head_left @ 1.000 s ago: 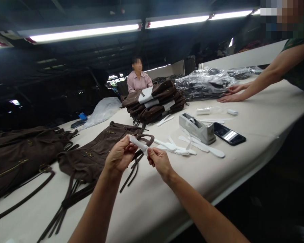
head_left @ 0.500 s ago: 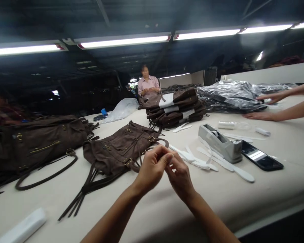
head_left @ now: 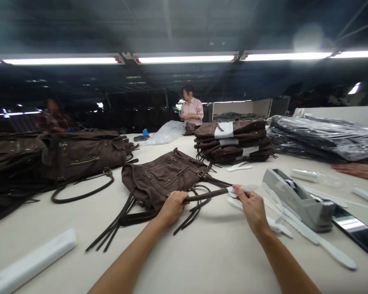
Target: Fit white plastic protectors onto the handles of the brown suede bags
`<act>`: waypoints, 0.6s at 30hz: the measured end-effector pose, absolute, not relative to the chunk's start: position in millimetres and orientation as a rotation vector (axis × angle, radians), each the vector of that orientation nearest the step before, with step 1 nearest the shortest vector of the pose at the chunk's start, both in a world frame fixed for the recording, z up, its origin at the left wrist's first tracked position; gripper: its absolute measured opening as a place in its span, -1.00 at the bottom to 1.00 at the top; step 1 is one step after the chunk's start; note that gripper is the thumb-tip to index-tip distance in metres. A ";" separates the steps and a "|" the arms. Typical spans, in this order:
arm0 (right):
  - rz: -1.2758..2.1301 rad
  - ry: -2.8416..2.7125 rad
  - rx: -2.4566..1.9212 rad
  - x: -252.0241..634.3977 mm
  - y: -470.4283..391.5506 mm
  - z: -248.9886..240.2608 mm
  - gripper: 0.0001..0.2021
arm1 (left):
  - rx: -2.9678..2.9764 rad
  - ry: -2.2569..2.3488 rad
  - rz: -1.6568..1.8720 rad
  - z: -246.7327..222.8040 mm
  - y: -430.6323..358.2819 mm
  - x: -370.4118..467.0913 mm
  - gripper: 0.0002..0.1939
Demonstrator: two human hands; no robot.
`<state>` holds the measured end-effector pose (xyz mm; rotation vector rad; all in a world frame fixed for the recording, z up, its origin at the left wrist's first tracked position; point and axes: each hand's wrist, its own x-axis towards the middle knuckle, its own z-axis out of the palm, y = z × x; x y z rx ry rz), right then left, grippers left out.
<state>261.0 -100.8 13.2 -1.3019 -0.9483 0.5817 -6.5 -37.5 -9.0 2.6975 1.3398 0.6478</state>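
A dark brown handbag [head_left: 162,177] with brass buckles and tassel cords lies on the table before me. My left hand [head_left: 173,207] is closed around its strap handle [head_left: 211,195], which is pulled out toward the right. Farther along the handle, my right hand [head_left: 252,207] pinches a white strip [head_left: 249,188] against the brown strap; how the strip is fixed there is too small to make out. Just right of that hand are several loose white strips [head_left: 333,247] and a grey tape dispenser [head_left: 297,200].
A dark phone [head_left: 360,232] lies beside the dispenser. Stacked brown bags [head_left: 233,143] with white bands stand behind, plastic-wrapped bags [head_left: 322,136] to the right near a co-worker's hand [head_left: 357,170]. More brown bags [head_left: 79,157] are at left, a white bar [head_left: 33,261] front left.
My hands, held together before, have moved apart. The left has taken hold of the bag's handle, and the right has brought a white strip to it. The view has shifted left.
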 end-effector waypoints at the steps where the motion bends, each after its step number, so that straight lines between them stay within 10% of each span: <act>1: 0.569 -0.956 -1.323 260.6 -97.2 12.8 -0.47 | 2.697 1.356 0.656 -9.3 -31.5 -7.4 -0.90; 18: -0.216 -2.320 -1.144 202.1 -54.1 -98.5 -0.51 | 2.539 1.865 0.306 16.8 40.7 -51.6 -0.64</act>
